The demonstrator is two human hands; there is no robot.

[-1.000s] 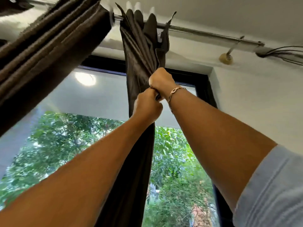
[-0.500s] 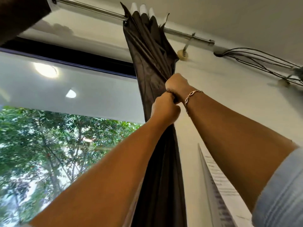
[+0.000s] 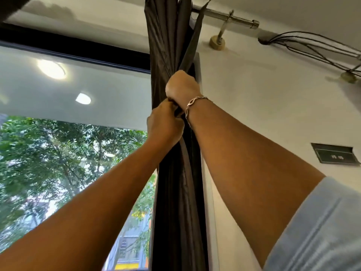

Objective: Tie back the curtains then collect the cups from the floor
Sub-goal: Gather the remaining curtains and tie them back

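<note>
A dark brown curtain (image 3: 170, 45) hangs bunched from the metal rod (image 3: 224, 15) at the window's right edge, next to the white wall. My right hand (image 3: 182, 87), with a bracelet on its wrist, grips the gathered fabric high up. Just below it my left hand (image 3: 165, 124) grips the same bundle, the two hands touching. Beneath my hands the curtain falls in a narrow column. No cups or floor are in view.
The window (image 3: 68, 153) with green trees outside fills the left. A second dark curtain (image 3: 11, 4) shows at the top left corner. Black cables (image 3: 312, 45) run along the wall at the upper right, and a small dark sign (image 3: 335, 153) hangs on the wall.
Both hands have slid the bunched curtain to the right along the rod, up to the window's right edge. The other curtain has dropped almost out of view at the left.
</note>
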